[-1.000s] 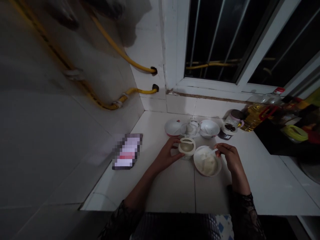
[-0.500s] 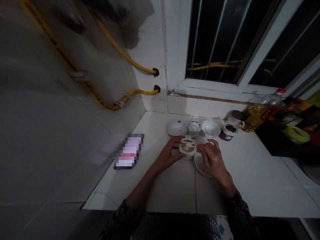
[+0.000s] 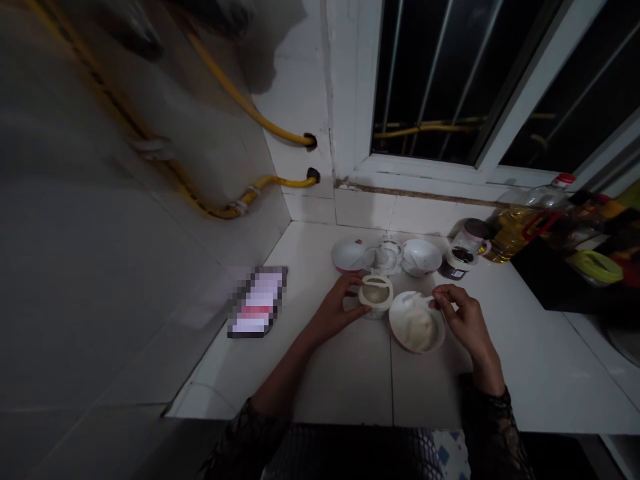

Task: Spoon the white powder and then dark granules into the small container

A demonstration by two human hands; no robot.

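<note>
Steadying a round cream jar (image 3: 376, 296), the left hand (image 3: 336, 308) grips it; the right hand (image 3: 463, 319) pinches a white spoon (image 3: 419, 305) over a shallow bowl (image 3: 417, 323).

A dim kitchen corner — white tiled counter (image 3: 500, 380) meeting a grey tiled wall (image 3: 100, 267) on the left, where yellow pipes (image 3: 240, 107) run into holes beside the white window frame (image 3: 350, 100). The barred window (image 3: 450, 73) is black — night outside; light is weak and falls mostly on the counter
</note>
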